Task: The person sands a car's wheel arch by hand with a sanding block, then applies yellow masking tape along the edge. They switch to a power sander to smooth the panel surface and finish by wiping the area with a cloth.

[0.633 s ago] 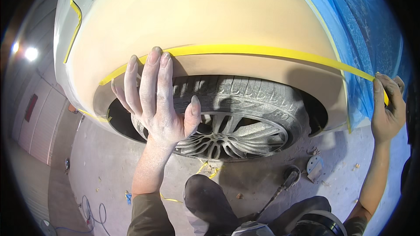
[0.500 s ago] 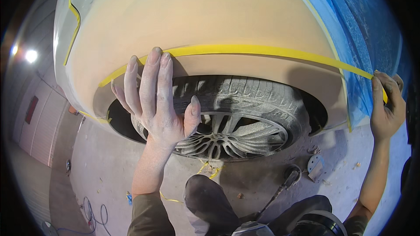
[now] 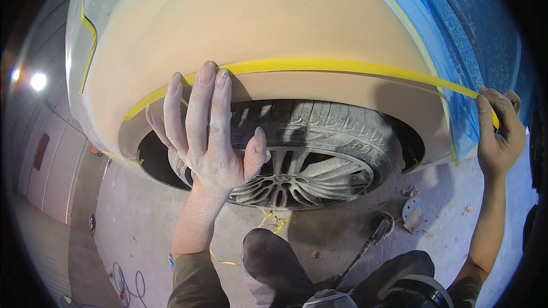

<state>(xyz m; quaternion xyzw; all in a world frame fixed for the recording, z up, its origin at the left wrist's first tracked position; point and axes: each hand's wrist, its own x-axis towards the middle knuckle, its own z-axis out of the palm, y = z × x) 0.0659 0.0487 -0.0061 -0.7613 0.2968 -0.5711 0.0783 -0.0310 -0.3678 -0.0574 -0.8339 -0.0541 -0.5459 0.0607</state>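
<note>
Left hand (image 3: 212, 157): fingers extended and spread, grasping nothing; fingertips lie against the yellow tape (image 3: 319, 65) at 11 o'clock from the wheel hub (image 3: 281, 178). Right hand (image 3: 500, 134): thumb and fingers pinch the tape between 2 and 3 o'clock, over the blue film (image 3: 456, 40). The tape spans from 10 o'clock, arcing along the beige panel (image 3: 274, 17) above the tyre (image 3: 319, 128); how much of it adheres cannot be told.

Step in hand, as judged: aligning the tape with the wheel-arch curve, the left side steadied and the right side drawn straight. Next move, as judged, calls for even tension at the right hand, a fair curve through 12 o'clock, and finger pressure applied clockwise without lifting or wrinkling the strip.
</note>
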